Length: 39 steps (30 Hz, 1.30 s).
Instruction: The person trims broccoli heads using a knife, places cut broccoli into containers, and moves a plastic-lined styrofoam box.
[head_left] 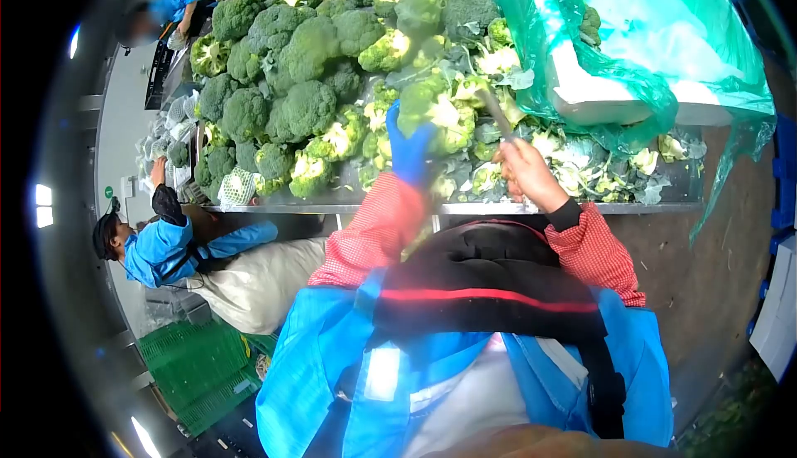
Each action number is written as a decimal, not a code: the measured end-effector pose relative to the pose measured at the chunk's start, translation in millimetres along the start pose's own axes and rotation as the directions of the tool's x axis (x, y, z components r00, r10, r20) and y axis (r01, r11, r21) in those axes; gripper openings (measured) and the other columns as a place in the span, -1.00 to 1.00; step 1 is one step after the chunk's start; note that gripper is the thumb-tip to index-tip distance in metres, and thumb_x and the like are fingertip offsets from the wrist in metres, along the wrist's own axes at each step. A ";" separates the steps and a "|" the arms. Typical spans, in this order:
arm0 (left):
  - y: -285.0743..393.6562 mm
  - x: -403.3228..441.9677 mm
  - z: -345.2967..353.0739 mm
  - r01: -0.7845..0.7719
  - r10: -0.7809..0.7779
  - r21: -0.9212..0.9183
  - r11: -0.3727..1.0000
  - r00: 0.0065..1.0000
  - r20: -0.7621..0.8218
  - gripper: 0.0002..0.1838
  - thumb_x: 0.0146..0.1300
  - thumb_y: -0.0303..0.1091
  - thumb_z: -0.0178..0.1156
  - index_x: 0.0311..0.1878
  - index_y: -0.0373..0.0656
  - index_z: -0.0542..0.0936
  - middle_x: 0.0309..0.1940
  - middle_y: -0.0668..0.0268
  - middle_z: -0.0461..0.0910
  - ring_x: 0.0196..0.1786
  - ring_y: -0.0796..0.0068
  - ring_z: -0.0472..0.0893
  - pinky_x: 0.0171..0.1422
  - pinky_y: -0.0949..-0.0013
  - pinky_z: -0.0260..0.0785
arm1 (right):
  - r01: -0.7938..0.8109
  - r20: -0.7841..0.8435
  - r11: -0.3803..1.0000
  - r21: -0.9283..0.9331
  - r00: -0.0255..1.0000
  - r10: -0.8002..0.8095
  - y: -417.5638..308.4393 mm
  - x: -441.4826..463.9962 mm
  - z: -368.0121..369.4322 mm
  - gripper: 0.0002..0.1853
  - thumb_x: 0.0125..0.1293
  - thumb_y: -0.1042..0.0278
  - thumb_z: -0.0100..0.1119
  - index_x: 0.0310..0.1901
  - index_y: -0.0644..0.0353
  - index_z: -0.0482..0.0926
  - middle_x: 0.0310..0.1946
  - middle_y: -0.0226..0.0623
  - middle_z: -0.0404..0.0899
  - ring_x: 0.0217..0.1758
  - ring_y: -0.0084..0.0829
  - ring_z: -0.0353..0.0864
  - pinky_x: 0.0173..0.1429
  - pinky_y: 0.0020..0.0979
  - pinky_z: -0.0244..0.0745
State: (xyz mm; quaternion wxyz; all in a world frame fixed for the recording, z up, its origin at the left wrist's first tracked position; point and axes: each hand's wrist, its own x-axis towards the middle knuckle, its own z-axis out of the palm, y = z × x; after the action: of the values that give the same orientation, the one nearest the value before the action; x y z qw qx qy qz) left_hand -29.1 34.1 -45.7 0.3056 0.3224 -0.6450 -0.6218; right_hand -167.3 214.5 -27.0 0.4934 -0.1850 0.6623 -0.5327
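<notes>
Broccoli head (448, 117) held at the near side of the broccoli heap (307, 109), pale stem side turned rightward; by the left hand (411, 146), gloved in blue, it appears to be gripped, though the fingertips are lost in blur; knife (495, 112) clasped in the right hand (527, 174), fingers curled round the handle, blade slanted up toward the head; whether blade and stem are touching cannot be told.

Hazards, as judged: gloved fingers could be nicked if the blade were deflected by a tough stem, little room being left between knife and glove; no glove is seen on the right hand, so no cover is given there; the head could be twisted from the grasp if pressed off-centre; green liner (656, 97) could be snagged by a wide rightward stroke; loose trimmings (581, 159) could be swept over the table edge (490, 208) if brushed by the forearm.
</notes>
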 end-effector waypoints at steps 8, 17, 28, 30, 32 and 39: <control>42.4 10.5 -19.8 0.260 -0.249 -0.207 0.943 0.965 0.079 -0.21 0.04 -0.47 0.35 0.36 -0.06 0.22 -0.11 0.23 0.57 -0.16 0.44 0.61 0.07 0.23 0.50 | 0.369 0.019 0.501 -0.783 0.819 -0.574 -28.0 -13.4 5.2 -0.78 0.38 0.23 0.07 -0.22 0.23 0.40 -0.53 -0.05 0.59 -0.42 0.03 0.62 -0.38 -0.06 0.51; 66.6 0.2 3.1 0.356 -0.354 -0.005 0.934 0.929 0.105 -0.18 0.07 -0.46 0.36 0.41 -0.11 0.21 0.25 0.19 0.35 0.22 0.33 0.44 0.21 0.33 0.41 | 0.311 0.151 0.455 -0.835 0.923 -0.355 -5.0 2.4 7.6 -0.77 0.40 0.26 -0.02 -0.21 0.29 0.41 -0.53 0.02 0.60 -0.45 0.03 0.63 -0.36 -0.02 0.51; 49.2 11.4 -12.6 0.402 -0.386 -0.062 0.913 0.904 0.181 -0.26 0.11 -0.53 0.28 0.39 -0.06 0.25 0.06 0.24 0.52 -0.07 0.46 0.60 0.02 0.39 0.49 | 0.144 0.188 0.862 -0.487 0.980 -0.057 -2.1 15.9 8.0 -0.69 0.44 0.19 -0.09 -0.17 0.33 0.45 -0.43 0.15 0.60 -0.36 0.12 0.62 -0.24 0.06 0.47; 38.0 15.3 -19.1 0.422 -0.406 -0.053 0.905 0.895 0.186 -0.28 0.13 -0.52 0.26 0.38 -0.05 0.27 -0.04 0.27 0.57 -0.17 0.52 0.60 -0.02 0.42 0.49 | 0.046 0.246 0.924 -0.379 0.968 0.053 -8.5 16.9 5.8 -0.68 0.44 0.19 -0.09 -0.16 0.34 0.45 -0.44 0.13 0.59 -0.39 0.10 0.62 -0.26 0.04 0.48; 44.1 13.5 -13.0 0.397 -0.386 -0.034 0.917 0.906 0.173 -0.28 0.13 -0.52 0.26 0.38 -0.04 0.28 -0.04 0.26 0.57 -0.21 0.53 0.60 -0.08 0.44 0.49 | 0.005 0.241 0.922 -0.386 0.966 0.096 -9.2 16.0 5.0 -0.68 0.44 0.18 -0.10 -0.17 0.33 0.45 -0.49 0.08 0.59 -0.44 0.06 0.62 -0.31 0.01 0.50; 46.8 21.4 -16.1 0.362 -0.382 0.129 0.923 0.903 0.196 -0.28 0.13 -0.52 0.27 0.38 -0.03 0.29 -0.03 0.28 0.56 -0.27 0.58 0.59 -0.22 0.50 0.44 | 0.250 0.130 0.746 -0.617 0.967 -0.217 19.9 18.0 10.6 -0.71 0.44 0.20 -0.11 -0.17 0.31 0.43 -0.62 -0.06 0.53 -0.62 -0.09 0.56 -0.47 -0.11 0.49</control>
State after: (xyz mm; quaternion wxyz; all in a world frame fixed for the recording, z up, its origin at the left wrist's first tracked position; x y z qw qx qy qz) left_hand -30.9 8.2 1.6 0.0940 0.3828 -0.6284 -0.6707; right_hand -160.7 202.3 -52.3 0.3489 -0.4336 0.7609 -0.3336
